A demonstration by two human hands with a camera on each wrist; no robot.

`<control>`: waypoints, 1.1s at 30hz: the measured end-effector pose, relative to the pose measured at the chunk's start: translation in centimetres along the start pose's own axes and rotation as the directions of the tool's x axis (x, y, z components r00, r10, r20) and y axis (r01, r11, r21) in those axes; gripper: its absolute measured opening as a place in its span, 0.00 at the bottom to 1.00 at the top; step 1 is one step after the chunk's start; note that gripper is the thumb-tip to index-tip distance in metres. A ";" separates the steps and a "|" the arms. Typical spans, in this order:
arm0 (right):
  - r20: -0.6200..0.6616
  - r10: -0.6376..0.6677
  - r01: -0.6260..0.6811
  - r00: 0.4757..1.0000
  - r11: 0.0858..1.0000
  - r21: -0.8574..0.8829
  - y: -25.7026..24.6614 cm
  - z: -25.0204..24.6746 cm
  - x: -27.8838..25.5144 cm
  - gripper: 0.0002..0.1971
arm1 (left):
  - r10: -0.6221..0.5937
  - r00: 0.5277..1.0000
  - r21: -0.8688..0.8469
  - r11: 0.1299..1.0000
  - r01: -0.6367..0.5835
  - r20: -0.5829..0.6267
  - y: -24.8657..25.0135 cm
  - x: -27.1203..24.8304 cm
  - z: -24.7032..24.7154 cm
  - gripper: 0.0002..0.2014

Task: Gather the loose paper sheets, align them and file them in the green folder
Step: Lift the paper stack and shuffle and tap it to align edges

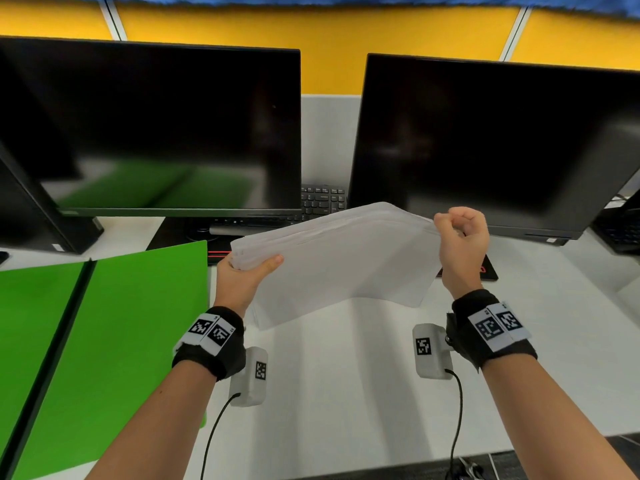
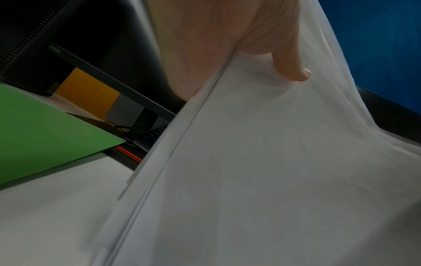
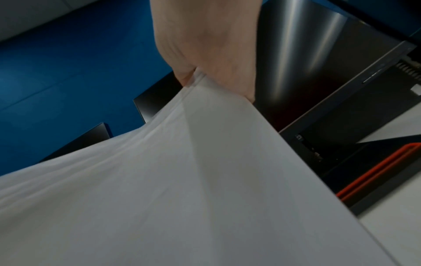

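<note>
A stack of white paper sheets (image 1: 339,258) hangs tilted above the white desk, held at both ends. My left hand (image 1: 247,271) grips its left edge, thumb on top; in the left wrist view the stack (image 2: 262,171) fills the frame, with a fingertip (image 2: 293,72) under it. My right hand (image 1: 460,237) pinches the top right corner, raised higher than the left; the right wrist view shows the sheets (image 3: 182,180) bunched at that pinch. The sheet edges are slightly uneven. The green folder (image 1: 104,323) lies open flat on the desk to the left.
Two dark monitors (image 1: 156,126) (image 1: 502,143) stand close behind the paper. A black keyboard (image 1: 322,200) shows between them. A black mat with a red edge (image 3: 376,171) lies under the monitors. White desk surface (image 1: 346,375) lies below the paper.
</note>
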State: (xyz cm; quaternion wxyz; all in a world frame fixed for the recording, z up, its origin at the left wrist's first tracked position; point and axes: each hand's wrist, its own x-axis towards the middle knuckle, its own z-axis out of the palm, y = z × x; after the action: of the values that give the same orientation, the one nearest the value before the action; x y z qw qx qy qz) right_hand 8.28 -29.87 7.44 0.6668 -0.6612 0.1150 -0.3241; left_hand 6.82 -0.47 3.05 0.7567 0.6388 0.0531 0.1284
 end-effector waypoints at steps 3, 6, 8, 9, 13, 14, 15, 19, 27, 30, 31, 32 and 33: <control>0.019 0.017 -0.018 1.000 0.999 0.028 0.3 -0.2 -0.1 0.11 | -0.016 1.000 0.015 1.000 0.016 -0.002 0.0 0.0 0.1 0.13; 0.148 0.088 -0.085 0.985 0.996 -0.025 0.7 -1.0 0.0 0.12 | -0.012 0.999 0.010 1.000 0.012 -0.034 0.3 0.2 0.3 0.11; 0.255 0.160 -0.141 0.954 0.986 -0.093 1.6 -1.8 -0.1 0.18 | -0.004 0.996 -0.006 1.000 0.004 -0.085 0.4 0.4 0.4 0.09; 0.289 0.198 -0.178 0.937 0.980 -0.094 2.1 -2.1 -0.3 0.20 | 0.007 0.995 0.006 1.000 -0.007 -0.098 0.5 0.5 0.4 0.10; 0.283 0.265 -0.254 0.922 0.964 -0.076 4.0 -2.3 -1.2 0.18 | 0.019 0.998 0.095 0.995 -0.012 -0.064 -0.3 0.6 0.3 0.23; 0.271 0.263 -0.257 0.926 0.965 -0.058 4.0 -2.1 -1.4 0.14 | 0.018 0.998 0.107 0.994 -0.010 -0.066 -0.4 0.4 0.4 0.22; 0.262 0.254 -0.254 0.931 0.967 -0.036 3.9 -1.9 -1.4 0.11 | 0.028 0.996 0.120 0.993 -0.018 -0.081 -0.2 0.3 0.5 0.19; 0.244 0.122 -0.142 0.962 0.988 0.067 1.8 -1.0 -1.0 0.09 | 0.157 0.967 0.109 0.985 -0.137 -0.203 2.2 0.4 1.6 0.10; 0.273 0.196 -0.215 0.942 0.976 0.044 4.3 -2.5 -1.5 0.23 | 0.065 0.981 0.097 0.994 -0.048 -0.184 0.1 -0.2 1.0 0.23; 0.283 0.243 -0.261 0.928 0.965 0.030 4.7 -2.8 -1.8 0.38 | 0.001 0.982 0.082 0.997 0.014 -0.188 -1.2 -0.3 0.5 0.31; 0.287 0.245 -0.263 0.926 0.964 0.028 4.6 -2.7 -1.8 0.40 | -0.010 0.983 0.072 0.997 0.023 -0.183 -1.2 -0.3 0.5 0.32; 0.291 0.242 -0.261 0.926 0.965 0.029 4.6 -2.6 -1.7 0.41 | -0.019 0.984 0.069 0.997 0.032 -0.176 -1.2 -0.3 0.5 0.32; 0.291 0.241 -0.260 0.926 0.965 0.028 4.5 -2.4 -1.7 0.38 | -0.027 0.986 0.080 0.996 0.041 -0.163 -1.1 -0.3 0.5 0.28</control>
State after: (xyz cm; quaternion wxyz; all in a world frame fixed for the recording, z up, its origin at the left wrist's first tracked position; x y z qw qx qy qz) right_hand 6.88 -31.21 2.46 0.7339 -0.6582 0.0904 -0.1412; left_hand 6.84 -1.20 2.00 0.7249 0.6560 0.1305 0.1647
